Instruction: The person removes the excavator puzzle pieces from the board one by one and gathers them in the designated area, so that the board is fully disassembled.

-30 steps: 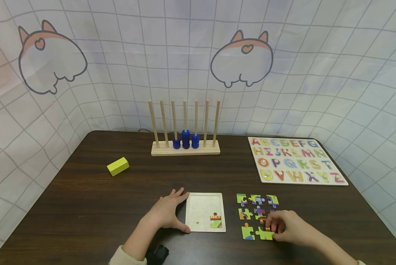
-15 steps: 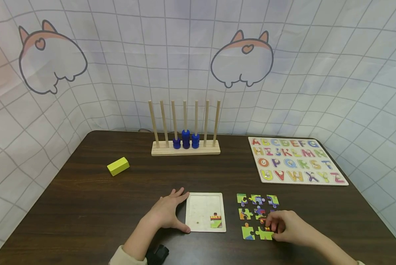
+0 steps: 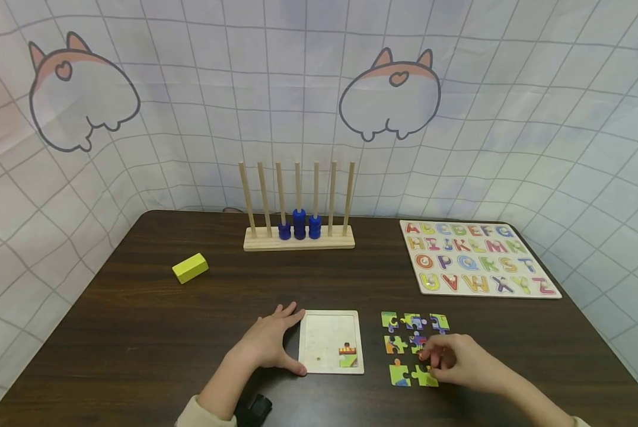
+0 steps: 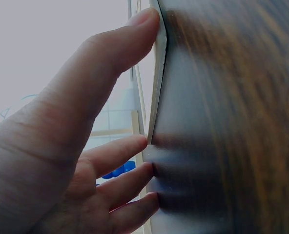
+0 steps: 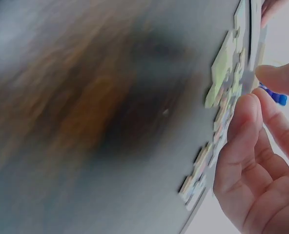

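Note:
My left hand spreads around the left side of a shallow wooden puzzle tray, thumb and fingertips at its edge. In the left wrist view the thumb presses on the tray's rim. One picture piece sits in the tray's lower right corner. My right hand is over the loose jigsaw pieces to the right of the tray, fingers bent loosely. Its fingertips are close by a green jigsaw piece. In the right wrist view a gap shows between the thumb and the fingers. The hand hides some pieces.
Behind stands a wooden peg counter with blue beads. An alphabet board lies at the right back, a yellow block at the left. A black object is beside the left forearm. A patterned cloth hangs behind the table.
My right hand has shifted slightly left and away from me over the pieces; its fingers now overlap the middle column. The left hand and tray have stayed put.

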Demonstrator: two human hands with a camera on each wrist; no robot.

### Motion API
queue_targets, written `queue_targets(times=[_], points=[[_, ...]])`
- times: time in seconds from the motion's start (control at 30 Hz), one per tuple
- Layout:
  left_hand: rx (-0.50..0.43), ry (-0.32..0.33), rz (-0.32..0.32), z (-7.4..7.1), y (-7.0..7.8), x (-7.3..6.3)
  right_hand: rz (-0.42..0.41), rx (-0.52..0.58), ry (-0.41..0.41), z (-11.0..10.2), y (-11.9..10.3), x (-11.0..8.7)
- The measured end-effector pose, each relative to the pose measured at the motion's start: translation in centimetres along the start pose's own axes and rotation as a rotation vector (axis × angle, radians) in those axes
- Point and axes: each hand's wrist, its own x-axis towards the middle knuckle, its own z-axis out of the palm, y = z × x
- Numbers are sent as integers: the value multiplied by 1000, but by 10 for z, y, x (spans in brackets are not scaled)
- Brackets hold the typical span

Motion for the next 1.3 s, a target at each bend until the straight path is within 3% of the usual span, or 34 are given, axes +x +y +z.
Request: queue_targets(times=[0.3,0.53,0.87,1.3], points=[[-6,-4,-7,0,1,0,-24,32,-10,11,-18,20],[3,-1,-2,0,2,-1,-101,35,-29,26,-31,39],[5,-4,-6,-1,2,-1,-77,4,-19,41,-50,63],[8,-11,-8,-1,2,-1,-49,-39,-36,56,-56,86]])
